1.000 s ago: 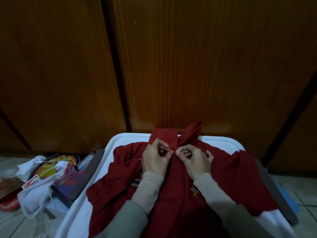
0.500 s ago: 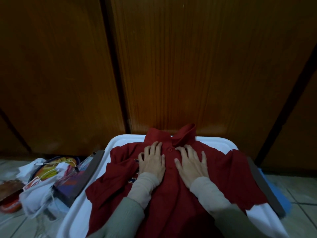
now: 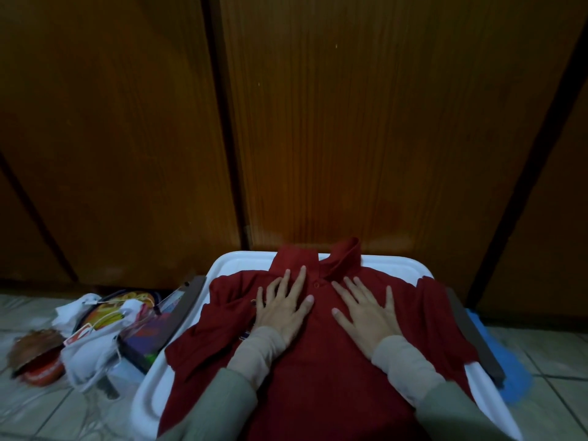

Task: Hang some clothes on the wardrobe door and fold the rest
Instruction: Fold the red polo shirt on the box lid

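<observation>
A dark red polo shirt point(image 3: 321, 370) lies front up and spread out on a white plastic table point(image 3: 235, 262), its collar toward the wooden wardrobe doors point(image 3: 366, 128). My left hand point(image 3: 281, 308) rests flat on the shirt's chest left of the buttoned placket, fingers straight and spread. On the chest right of the placket my right hand point(image 3: 366, 313) presses flat in the same way. Both sleeves of the shirt hang out over the table's sides.
On the tiled floor at the left lies a heap of white bags, packets and a flat dark box point(image 3: 105, 332). A dark bar point(image 3: 474, 338) runs along the table's right side, with something blue point(image 3: 512, 374) on the floor beyond it.
A second ago my fingers were curled at the placket just below the collar. They have let go, flattened onto the chest and slid apart and slightly toward me.
</observation>
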The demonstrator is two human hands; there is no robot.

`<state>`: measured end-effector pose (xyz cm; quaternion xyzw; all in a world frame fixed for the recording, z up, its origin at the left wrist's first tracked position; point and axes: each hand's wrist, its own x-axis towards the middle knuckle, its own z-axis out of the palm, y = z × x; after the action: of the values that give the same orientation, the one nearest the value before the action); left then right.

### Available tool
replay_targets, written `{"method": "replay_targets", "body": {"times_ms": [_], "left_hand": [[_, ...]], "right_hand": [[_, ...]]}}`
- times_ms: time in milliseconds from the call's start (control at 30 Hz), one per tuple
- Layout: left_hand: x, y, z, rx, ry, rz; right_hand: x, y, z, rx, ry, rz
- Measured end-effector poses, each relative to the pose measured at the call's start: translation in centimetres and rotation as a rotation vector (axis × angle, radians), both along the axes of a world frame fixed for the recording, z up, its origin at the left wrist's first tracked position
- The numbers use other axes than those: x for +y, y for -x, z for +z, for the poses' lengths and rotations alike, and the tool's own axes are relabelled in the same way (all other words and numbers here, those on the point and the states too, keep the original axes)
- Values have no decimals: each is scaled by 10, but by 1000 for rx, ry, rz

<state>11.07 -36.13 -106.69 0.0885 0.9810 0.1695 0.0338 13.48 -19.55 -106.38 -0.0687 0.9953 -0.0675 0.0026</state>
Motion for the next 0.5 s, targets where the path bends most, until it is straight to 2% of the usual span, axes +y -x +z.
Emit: {"method": "replay_targets", "body": {"times_ms": [67,167,367,500], "left_hand": [[1,-4,2,15,36,-71],[0,-9,1,29,108,-113],[-9,-3,5,-90,160,-161],[-14,1,4,-122,182,-187]], "right_hand": [[-5,-1,2,68,7,90],[-7,-3,0,2,43,172],[-4,-2,-1,-118,20,193],[-9,-2,3,-32,23,170]]}}
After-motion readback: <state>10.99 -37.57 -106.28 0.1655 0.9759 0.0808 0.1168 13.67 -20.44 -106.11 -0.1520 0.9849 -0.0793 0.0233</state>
